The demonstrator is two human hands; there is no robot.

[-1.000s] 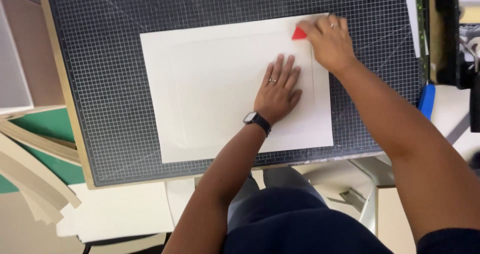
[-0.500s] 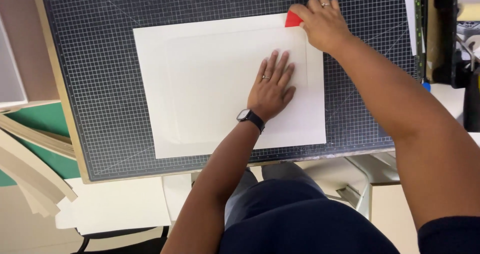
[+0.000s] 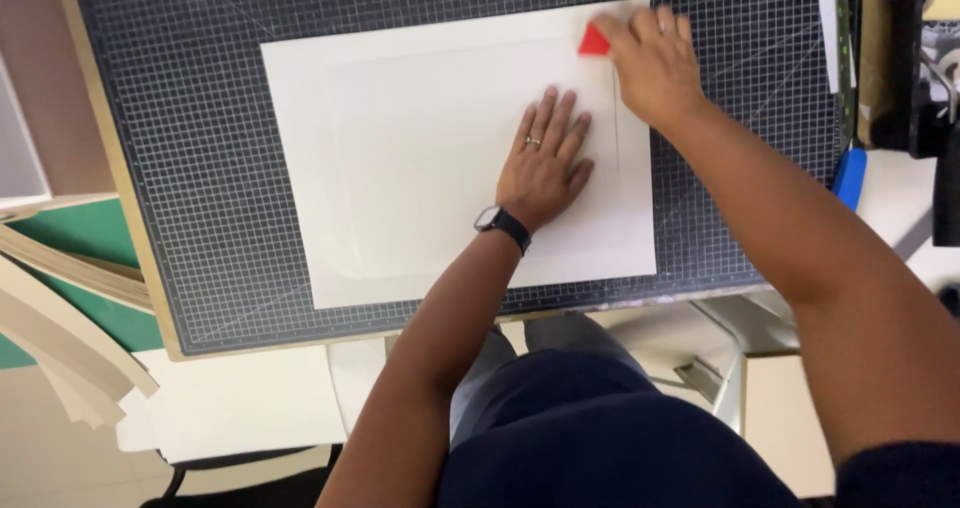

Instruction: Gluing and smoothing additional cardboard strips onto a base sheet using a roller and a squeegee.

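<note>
From my feed, my right hand (image 3: pixel 655 63) has its grip closed on a small red tool (image 3: pixel 594 41), of which only a wedge-shaped end peeks out past the fingers; it presses against the upper right corner of the cream paper sheet (image 3: pixel 420 158). My left hand (image 3: pixel 545 158) has no grip on anything: it lies flat with the fingers spread, palm down on the right half of the same sheet, just below and left of the red tool. A ring sits on one finger and a dark wristwatch (image 3: pixel 503 225) wraps the wrist. The sheet shows a fainter, slightly raised rectangle inside its edges, as if a second layer lies on or under it, though I cannot tell which. The paper rests on a dark gridded cutting mat (image 3: pixel 200 168), which covers most of the counter and has a pale wooden border along its left side. To the left of the mat I see a green surface (image 3: pixel 90 238) and a fan of tan cardboard strips (image 3: pixel 60 328). At the right edge of the mat lies a blue object (image 3: pixel 850 176), partly hidden by my right forearm, near some dark equipment I cannot make out.
</note>
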